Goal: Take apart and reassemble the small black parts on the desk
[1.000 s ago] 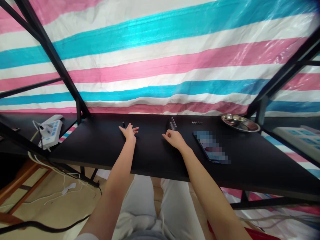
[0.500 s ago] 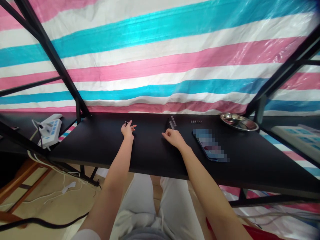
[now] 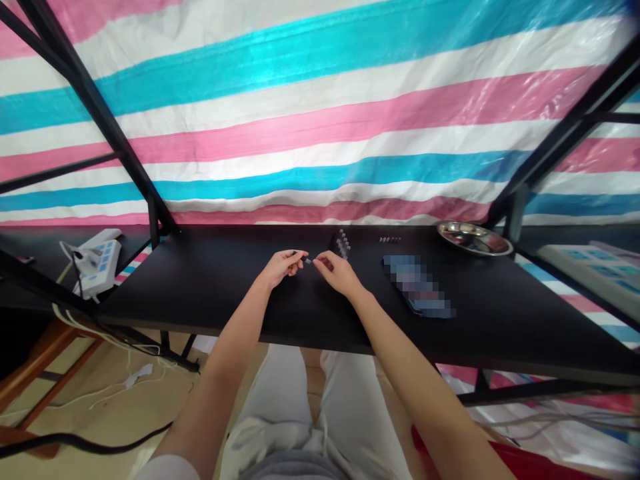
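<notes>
Left hand [image 3: 283, 265], right hand [image 3: 336, 273] fingertip-to-fingertip over mid-table [image 3: 220, 283], both pinching a thin dark stick [image 3: 301, 257].

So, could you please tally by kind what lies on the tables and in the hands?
White power strips: 2, left, right
Metal dish: 1
Phone: 1
Rack of small upright pieces: 1
Row of tiny pieces: 1
Small dark piece, held: 1
Total: 7

Two bare forearms, left hand [image 3: 281, 266], right hand [image 3: 334, 272], white sleeve edge [image 3: 163, 467], pale grey drawstring trousers [image 3: 285, 400]
</notes>
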`<action>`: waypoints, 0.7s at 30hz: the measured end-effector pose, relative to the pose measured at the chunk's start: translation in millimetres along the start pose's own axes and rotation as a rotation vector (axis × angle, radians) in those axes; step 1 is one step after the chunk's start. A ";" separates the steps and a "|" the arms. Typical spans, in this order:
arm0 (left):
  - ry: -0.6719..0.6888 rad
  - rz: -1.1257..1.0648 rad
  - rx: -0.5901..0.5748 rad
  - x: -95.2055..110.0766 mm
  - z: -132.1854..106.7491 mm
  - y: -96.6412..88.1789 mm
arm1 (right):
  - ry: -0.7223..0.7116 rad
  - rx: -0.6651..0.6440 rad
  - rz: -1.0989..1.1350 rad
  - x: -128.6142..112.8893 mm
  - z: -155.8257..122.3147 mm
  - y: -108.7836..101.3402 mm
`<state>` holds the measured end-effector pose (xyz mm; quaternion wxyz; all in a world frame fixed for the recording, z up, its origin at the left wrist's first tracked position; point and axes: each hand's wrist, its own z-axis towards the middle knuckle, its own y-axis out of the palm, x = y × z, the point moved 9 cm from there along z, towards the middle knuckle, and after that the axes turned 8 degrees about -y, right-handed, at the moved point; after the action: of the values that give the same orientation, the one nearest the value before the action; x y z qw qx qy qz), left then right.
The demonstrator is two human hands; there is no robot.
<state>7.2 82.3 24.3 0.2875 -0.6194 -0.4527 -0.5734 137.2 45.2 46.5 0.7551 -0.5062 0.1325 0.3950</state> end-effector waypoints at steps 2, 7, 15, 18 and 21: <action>-0.015 0.057 -0.014 -3.3 -0.7 6.2 | -0.010 -0.040 0.009 -3.6 -1.0 7.0; 0.005 0.086 -0.067 -6.7 0.9 14.0 | -0.064 -0.098 0.010 -6.0 -0.6 15.9; 0.002 0.080 -0.081 -8.8 3.6 13.9 | -0.037 -0.088 -0.003 -4.8 0.1 12.2; 0.021 0.084 -0.045 -6.6 3.9 10.6 | -0.032 -0.089 -0.002 -5.1 -0.2 11.8; 0.037 0.083 -0.020 -5.4 4.0 7.5 | -0.033 -0.081 0.037 -3.7 -0.2 12.7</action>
<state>16.0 81.4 19.6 0.3131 -0.6300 -0.4153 -0.5767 125.5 45.5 40.2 0.7285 -0.5273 0.1131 0.4224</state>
